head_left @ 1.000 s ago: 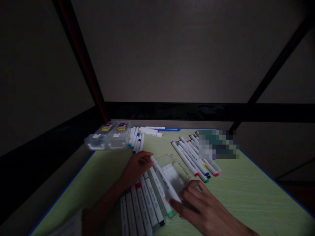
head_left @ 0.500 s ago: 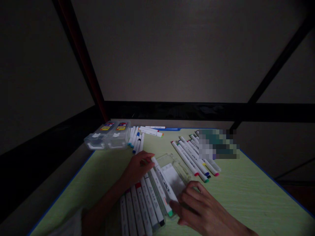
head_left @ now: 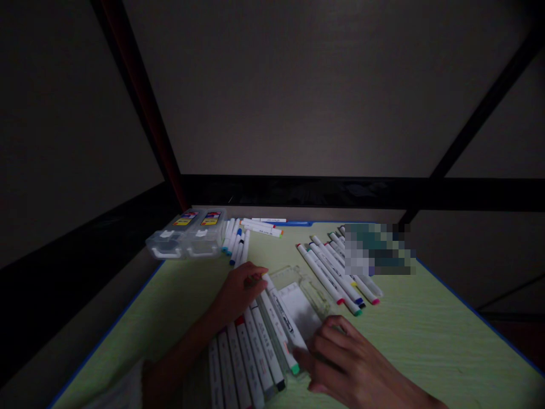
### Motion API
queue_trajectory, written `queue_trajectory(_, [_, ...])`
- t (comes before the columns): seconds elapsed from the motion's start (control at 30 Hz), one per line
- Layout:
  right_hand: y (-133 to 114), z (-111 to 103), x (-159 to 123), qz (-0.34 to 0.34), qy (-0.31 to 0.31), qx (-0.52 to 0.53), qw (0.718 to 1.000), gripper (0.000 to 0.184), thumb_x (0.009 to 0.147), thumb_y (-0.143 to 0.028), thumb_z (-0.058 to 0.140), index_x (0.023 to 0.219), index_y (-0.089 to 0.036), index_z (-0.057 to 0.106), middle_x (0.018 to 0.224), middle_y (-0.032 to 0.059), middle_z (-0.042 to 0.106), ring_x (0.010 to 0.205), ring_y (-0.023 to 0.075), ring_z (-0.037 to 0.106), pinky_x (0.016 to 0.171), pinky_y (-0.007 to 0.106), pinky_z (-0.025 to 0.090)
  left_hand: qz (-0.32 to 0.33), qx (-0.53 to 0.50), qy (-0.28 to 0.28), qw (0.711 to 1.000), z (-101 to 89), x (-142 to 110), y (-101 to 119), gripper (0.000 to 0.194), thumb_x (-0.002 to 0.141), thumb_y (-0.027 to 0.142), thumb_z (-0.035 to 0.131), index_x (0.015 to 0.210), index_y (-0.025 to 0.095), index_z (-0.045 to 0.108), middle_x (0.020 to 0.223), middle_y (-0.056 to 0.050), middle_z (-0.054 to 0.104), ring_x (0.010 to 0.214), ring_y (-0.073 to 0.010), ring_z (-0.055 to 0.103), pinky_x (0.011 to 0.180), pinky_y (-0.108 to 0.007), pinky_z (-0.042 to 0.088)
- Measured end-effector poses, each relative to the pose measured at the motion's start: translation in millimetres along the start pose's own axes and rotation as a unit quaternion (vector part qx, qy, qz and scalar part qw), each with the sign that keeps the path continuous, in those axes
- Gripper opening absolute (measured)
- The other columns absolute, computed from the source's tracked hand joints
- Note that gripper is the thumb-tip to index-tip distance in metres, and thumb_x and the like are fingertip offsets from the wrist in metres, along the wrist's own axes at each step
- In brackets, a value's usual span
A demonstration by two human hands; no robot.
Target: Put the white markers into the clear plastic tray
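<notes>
In the head view a white marker [head_left: 286, 317] slants between my hands over an open clear plastic case [head_left: 279, 278]. My left hand [head_left: 240, 289] is closed, with thumb and forefinger pinching its far, yellowish end. Bent fingers of my right hand [head_left: 340, 355] grip its near end and hide the tip there. Just left of this marker lies a green-tipped marker [head_left: 293, 368]. Farther left, several white markers [head_left: 251, 358] lie side by side, one with a black end and one with a red band. A white panel [head_left: 300, 307] shows inside the case.
Several loose markers [head_left: 326, 272] with coloured ends lie right of the case, partly under a blurred patch [head_left: 374, 247]. Two clear cases with handles [head_left: 204, 241] stand at the back left. More markers [head_left: 236, 241] lie beside them, near a blue strip [head_left: 298, 224].
Hardly anything differs. Both hands keep their hold on the slanted marker, and its far end has dipped very slightly.
</notes>
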State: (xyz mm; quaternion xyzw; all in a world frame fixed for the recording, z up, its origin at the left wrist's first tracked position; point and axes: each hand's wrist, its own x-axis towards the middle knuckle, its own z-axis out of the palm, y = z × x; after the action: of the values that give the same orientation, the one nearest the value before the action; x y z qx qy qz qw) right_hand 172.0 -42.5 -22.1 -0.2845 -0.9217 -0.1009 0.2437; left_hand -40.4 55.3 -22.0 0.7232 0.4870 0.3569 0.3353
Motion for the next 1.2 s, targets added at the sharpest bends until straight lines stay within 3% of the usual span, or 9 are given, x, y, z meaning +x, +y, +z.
queue_trajectory(0.17, [-1.6, 0.3, -1.2, 0.012, -0.029, 0.007, 0.999, 0.030, 0.086, -0.038, 0.047, 0.108, -0.020, 0.055, 0.071, -0.0014, 0.059, 0.072, 0.0138, 0.051, 0.071, 0.030, 0.038, -0.019, -0.010, 0.015, 1.000, 0.3, -0.6, 1.2, 0.020, 0.067, 0.021, 0.055, 0.083, 0.014, 0.065, 0.075, -0.003, 0.061, 0.069, -0.0135, 0.057, 0.065, -0.024, 0.045])
queue_trajectory(0.83, [-0.8, -1.2, -0.7, 0.017, -0.045, 0.045, 0.998, 0.030, 0.090, -0.036, 0.037, 0.105, -0.019, 0.056, 0.070, -0.0008, 0.059, 0.067, 0.0134, 0.052, 0.065, 0.028, 0.039, -0.031, 0.004, 0.010, 0.999, 0.4, -0.9, 3.7, 0.014, 0.068, 0.020, 0.054, 0.075, 0.012, 0.063, 0.070, -0.003, 0.062, 0.067, -0.0139, 0.058, 0.064, -0.024, 0.044])
queue_trajectory(1.2, [-0.2, -2.5, -1.6, 0.029, -0.064, 0.073, 0.995, 0.032, 0.090, -0.036, 0.035, 0.109, -0.018, 0.054, 0.076, 0.0014, 0.061, 0.072, 0.0155, 0.055, 0.068, 0.029, 0.043, -0.001, 0.028, 0.010, 1.000, 2.7, 0.0, 2.0, 0.018, 0.073, 0.020, 0.049, 0.075, 0.011, 0.064, 0.076, -0.006, 0.065, 0.073, -0.0148, 0.059, 0.067, -0.024, 0.043])
